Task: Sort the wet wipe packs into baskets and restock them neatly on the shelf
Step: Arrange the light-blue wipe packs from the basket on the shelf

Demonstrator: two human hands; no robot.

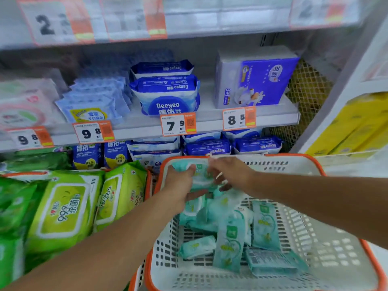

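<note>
Two lime-green packs (65,208) reading "999" lie at the shelf's (136,131) lower left. The left hand (180,185) grips a pale teal wipe pack (199,175) at the white, orange-rimmed basket's (315,238) far edge; the right hand (228,171) pinches its other end. Roughly eight teal packs (231,232) lie heaped below. Blue "Deeyeo" packs (168,95) stand above tag "7.9" (178,124).

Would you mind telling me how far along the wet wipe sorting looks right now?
Done: several teal wipe packs lie loose in the white basket. In hand: the left hand holds one teal pack at the far end; the right hand reaches beside it. Left: tidying them and shelving the basket.
</note>
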